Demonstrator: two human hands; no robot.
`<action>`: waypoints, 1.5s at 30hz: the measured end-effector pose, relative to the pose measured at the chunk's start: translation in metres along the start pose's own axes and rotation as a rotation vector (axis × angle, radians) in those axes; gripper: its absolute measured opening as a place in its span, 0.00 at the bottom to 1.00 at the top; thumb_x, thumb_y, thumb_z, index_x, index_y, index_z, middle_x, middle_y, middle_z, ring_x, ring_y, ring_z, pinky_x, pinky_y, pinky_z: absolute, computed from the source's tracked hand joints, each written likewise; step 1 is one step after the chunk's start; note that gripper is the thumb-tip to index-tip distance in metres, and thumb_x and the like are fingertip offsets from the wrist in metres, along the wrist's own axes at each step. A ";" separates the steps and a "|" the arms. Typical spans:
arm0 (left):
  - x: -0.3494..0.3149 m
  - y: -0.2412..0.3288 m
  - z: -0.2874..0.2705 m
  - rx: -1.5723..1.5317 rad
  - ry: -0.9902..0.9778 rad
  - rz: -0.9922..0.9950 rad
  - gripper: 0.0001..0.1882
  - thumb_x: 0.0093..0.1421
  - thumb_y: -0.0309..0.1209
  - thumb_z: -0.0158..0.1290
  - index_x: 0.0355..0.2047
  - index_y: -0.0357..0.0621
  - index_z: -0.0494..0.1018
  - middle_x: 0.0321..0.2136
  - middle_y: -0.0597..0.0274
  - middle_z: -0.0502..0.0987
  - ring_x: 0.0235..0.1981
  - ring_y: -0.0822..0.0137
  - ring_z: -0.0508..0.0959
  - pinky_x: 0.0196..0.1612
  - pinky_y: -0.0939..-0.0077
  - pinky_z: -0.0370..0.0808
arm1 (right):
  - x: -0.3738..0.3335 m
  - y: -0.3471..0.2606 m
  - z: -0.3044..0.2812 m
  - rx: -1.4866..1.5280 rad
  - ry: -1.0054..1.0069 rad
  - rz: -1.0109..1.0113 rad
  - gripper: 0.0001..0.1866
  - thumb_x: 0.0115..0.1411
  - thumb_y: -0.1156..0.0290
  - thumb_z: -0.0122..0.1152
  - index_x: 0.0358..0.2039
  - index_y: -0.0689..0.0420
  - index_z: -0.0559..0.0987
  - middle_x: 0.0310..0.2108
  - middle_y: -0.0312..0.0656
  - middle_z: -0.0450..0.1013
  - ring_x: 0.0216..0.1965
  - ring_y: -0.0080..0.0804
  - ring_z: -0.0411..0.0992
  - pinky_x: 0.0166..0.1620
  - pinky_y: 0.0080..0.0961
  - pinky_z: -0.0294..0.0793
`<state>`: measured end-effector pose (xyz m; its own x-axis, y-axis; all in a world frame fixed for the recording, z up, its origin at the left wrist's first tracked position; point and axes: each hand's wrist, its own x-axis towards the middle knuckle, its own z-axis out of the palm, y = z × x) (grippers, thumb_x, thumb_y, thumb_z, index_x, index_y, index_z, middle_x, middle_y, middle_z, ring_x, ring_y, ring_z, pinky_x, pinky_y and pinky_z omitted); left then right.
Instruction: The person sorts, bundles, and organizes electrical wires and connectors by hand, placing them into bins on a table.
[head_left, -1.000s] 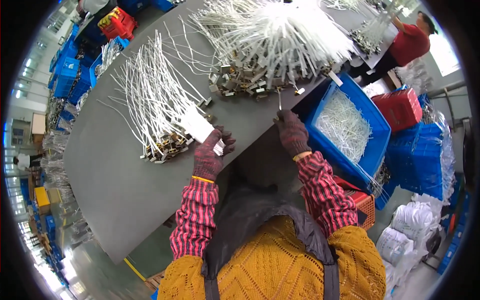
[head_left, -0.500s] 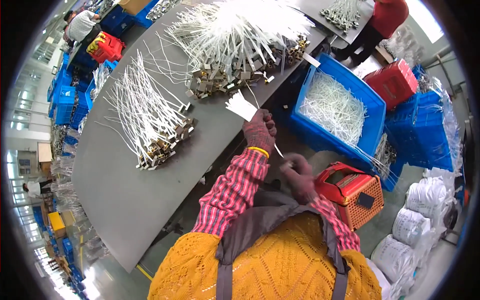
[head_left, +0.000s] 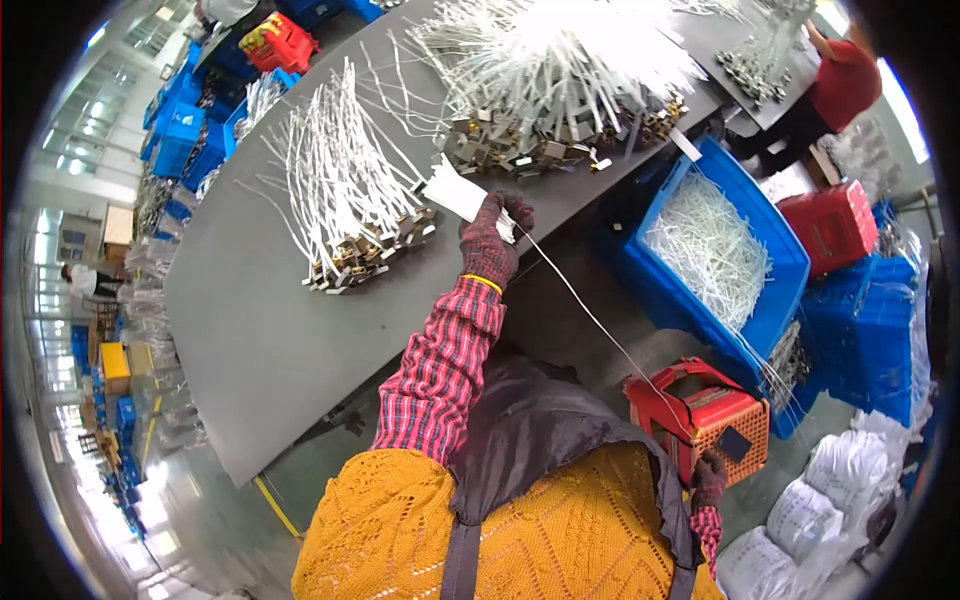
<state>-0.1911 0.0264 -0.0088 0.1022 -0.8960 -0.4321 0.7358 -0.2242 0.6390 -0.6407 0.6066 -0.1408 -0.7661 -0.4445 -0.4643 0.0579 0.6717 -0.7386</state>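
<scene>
Left hand (head_left: 488, 243), fingers closed, is clasping a bundle of flat white strips (head_left: 452, 190) at the near edge of the grey table (head_left: 270, 380).
Bundle is showing bright, fanning slightly. Table is bearing white wires (head_left: 335, 170); a blue bin (head_left: 788, 290) is standing to the right. Long axis is running far-left to near-right, fanned end pointing far left. A thin strand (head_left: 578, 298) is stretching toward the right hand (head_left: 708, 480), whose grip cannot be told.

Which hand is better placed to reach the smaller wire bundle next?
Probably the left hand: it is near the smaller wire bundle, though its grip is taken by white strips. The right hand is farther away, low beside the red-orange basket.
</scene>
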 end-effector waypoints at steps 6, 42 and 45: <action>0.000 0.029 -0.031 -0.001 -0.005 -0.035 0.11 0.65 0.32 0.54 0.42 0.35 0.73 0.31 0.50 0.80 0.30 0.53 0.82 0.32 0.60 0.82 | 0.007 -0.088 0.084 -0.005 -0.176 -0.103 0.14 0.57 0.75 0.64 0.45 0.58 0.79 0.28 0.34 0.74 0.19 0.20 0.66 0.21 0.21 0.65; -0.046 -0.028 -0.003 0.624 -0.343 -0.004 0.09 0.61 0.30 0.57 0.38 0.37 0.75 0.32 0.55 0.79 0.31 0.62 0.81 0.34 0.70 0.79 | -0.020 -0.389 0.379 -0.009 -0.637 -1.120 0.13 0.58 0.75 0.63 0.44 0.56 0.81 0.39 0.37 0.77 0.39 0.29 0.75 0.42 0.27 0.75; -0.070 -0.076 0.045 0.116 -0.162 -0.554 0.07 0.61 0.28 0.57 0.35 0.37 0.74 0.27 0.57 0.77 0.24 0.64 0.77 0.25 0.72 0.74 | -0.059 -0.340 0.312 0.156 -0.814 -0.553 0.12 0.56 0.75 0.65 0.42 0.58 0.81 0.38 0.34 0.76 0.40 0.26 0.73 0.44 0.24 0.73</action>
<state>-0.2848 0.0886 0.0015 -0.3872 -0.6784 -0.6243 0.5711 -0.7081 0.4153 -0.4153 0.2192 -0.0150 -0.0413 -0.9817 -0.1859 -0.0469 0.1878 -0.9811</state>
